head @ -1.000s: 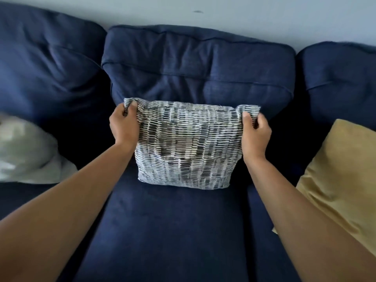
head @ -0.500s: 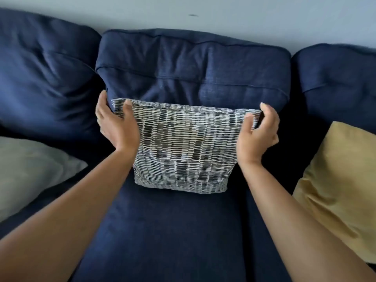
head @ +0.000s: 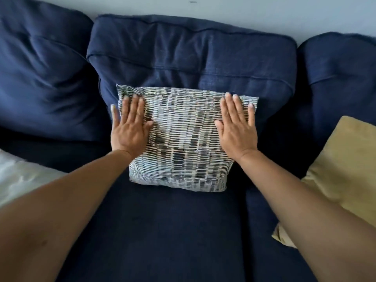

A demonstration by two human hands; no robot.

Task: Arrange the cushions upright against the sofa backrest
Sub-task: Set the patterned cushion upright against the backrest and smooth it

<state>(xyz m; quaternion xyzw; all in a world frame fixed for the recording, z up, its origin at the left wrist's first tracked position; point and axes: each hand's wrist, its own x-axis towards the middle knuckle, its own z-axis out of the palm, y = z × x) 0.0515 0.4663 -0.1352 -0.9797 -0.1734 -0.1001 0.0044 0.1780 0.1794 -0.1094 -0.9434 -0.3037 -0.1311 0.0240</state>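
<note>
A patterned black-and-white cushion [head: 183, 139] stands upright on the seat and leans on the middle navy backrest [head: 191, 53]. My left hand [head: 130, 129] lies flat on its left side, fingers spread. Flat against the cushion's right side is my right hand [head: 237, 129], palm down, holding nothing. A yellow cushion [head: 341, 176] leans at the right. Part of a white cushion [head: 22, 176] shows at the left edge, lying low on the seat.
The navy sofa seat [head: 173, 231] stretches in front of the patterned cushion. Further backrest cushions sit at left [head: 40, 78] and right [head: 337, 74]. A pale wall [head: 244, 13] runs behind the sofa.
Both hands let go of the patterned cushion's top corners and now press flat on its front. The cushion sits further back against the backrest.
</note>
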